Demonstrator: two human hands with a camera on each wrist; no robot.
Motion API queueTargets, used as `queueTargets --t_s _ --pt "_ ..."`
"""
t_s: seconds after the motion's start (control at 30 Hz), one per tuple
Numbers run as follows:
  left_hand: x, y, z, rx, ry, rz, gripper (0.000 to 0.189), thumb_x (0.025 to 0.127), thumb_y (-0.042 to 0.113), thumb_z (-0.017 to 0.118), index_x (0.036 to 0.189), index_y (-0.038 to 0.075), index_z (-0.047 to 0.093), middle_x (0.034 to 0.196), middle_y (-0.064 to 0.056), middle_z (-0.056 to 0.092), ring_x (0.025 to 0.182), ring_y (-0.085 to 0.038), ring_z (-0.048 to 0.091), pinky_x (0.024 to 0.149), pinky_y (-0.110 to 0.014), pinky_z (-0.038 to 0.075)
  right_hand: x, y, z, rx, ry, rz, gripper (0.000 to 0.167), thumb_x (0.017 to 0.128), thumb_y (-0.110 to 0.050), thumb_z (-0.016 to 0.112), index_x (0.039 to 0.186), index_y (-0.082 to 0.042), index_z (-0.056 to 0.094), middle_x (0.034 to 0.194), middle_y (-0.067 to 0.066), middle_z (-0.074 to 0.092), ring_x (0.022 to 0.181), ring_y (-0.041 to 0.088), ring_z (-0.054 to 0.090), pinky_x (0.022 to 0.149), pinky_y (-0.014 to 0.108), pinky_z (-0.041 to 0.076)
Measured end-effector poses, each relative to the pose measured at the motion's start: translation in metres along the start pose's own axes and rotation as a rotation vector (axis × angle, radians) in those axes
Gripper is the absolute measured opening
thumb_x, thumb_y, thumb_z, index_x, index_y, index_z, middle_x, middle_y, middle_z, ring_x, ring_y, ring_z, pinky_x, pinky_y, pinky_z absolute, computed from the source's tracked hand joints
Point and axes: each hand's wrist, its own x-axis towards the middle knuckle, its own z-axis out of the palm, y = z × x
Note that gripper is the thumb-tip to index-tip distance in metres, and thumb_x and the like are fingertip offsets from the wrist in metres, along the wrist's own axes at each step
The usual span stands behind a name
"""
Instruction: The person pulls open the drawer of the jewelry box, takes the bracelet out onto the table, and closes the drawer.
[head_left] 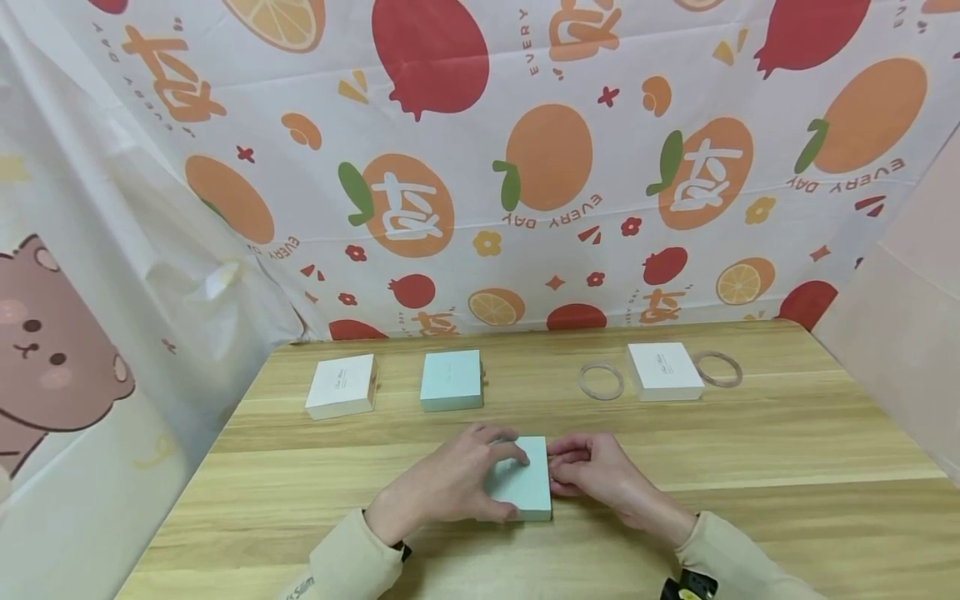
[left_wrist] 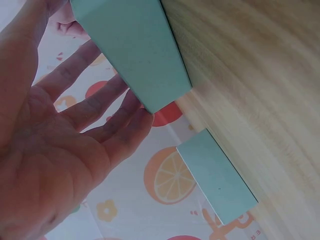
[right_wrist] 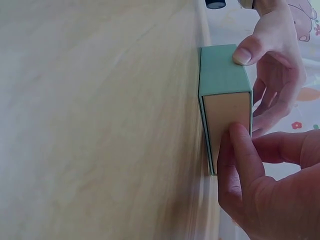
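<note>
A mint-green drawer box point(head_left: 531, 487) lies flat on the wooden table between my hands. My left hand point(head_left: 465, 475) grips it across: the thumb presses the near side, with fingers over the top and at the far side. At the box's right end is my right hand point(head_left: 600, 475), thumb and fingertips pinched together against the tan drawer front point(right_wrist: 227, 112). Whatever lies between those fingertips is hidden. The drawer front sits level with the sleeve's edge.
Farther back stand a white box point(head_left: 341, 385), a second mint-green box point(head_left: 452, 379) with a small tab on its right side, and another white box point(head_left: 664, 371). Two translucent rings point(head_left: 600, 395) lie beside the right-hand white box. A fruit-print curtain point(head_left: 480, 275) hangs behind the table point(head_left: 787, 450).
</note>
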Motion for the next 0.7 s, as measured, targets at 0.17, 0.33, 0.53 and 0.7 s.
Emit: queueTargets --t_s 0.17,0.33,0.53,0.7 --pt "0.0 0.0 0.0 -0.007 0.002 0.002 0.05 0.078 0.041 0.085 0.122 0.022 0.07 0.144 -0.008 0.06 0.132 -0.031 0.055 0.107 -0.047 0.05 0.001 -0.001 -0.001 -0.002 0.004 0.005 0.03 0.095 0.002 0.062 0.124 0.013 0.062 0.103 0.014 0.072 0.09 0.013 0.069 0.081 0.028 0.062" --pt "-0.002 -0.001 -0.001 -0.016 0.001 -0.008 0.05 0.078 0.041 0.086 0.122 0.022 0.071 0.144 -0.007 0.06 0.132 -0.03 0.055 0.106 -0.047 0.051 0.001 -0.002 -0.002 0.013 -0.026 0.013 0.031 0.098 -0.002 0.062 0.125 0.013 0.061 0.107 0.016 0.072 0.089 0.015 0.071 0.083 0.031 0.063" --pt "-0.002 0.0 -0.001 -0.009 0.018 -0.004 0.05 0.08 0.039 0.084 0.124 0.022 0.072 0.144 -0.008 0.06 0.133 -0.029 0.055 0.108 -0.047 0.05 -0.001 -0.004 -0.011 -0.012 -0.091 0.022 0.037 0.101 -0.008 0.061 0.133 0.01 0.058 0.11 0.015 0.071 0.092 0.017 0.072 0.083 0.033 0.063" --pt "0.003 0.0 -0.001 -0.001 0.019 0.006 0.049 0.082 0.039 0.083 0.126 0.021 0.071 0.145 -0.01 0.06 0.134 -0.03 0.055 0.11 -0.047 0.049 -0.006 -0.012 -0.032 -0.043 -0.108 0.011 0.044 0.101 -0.012 0.062 0.137 0.012 0.053 0.108 0.017 0.068 0.09 0.016 0.07 0.081 0.031 0.063"
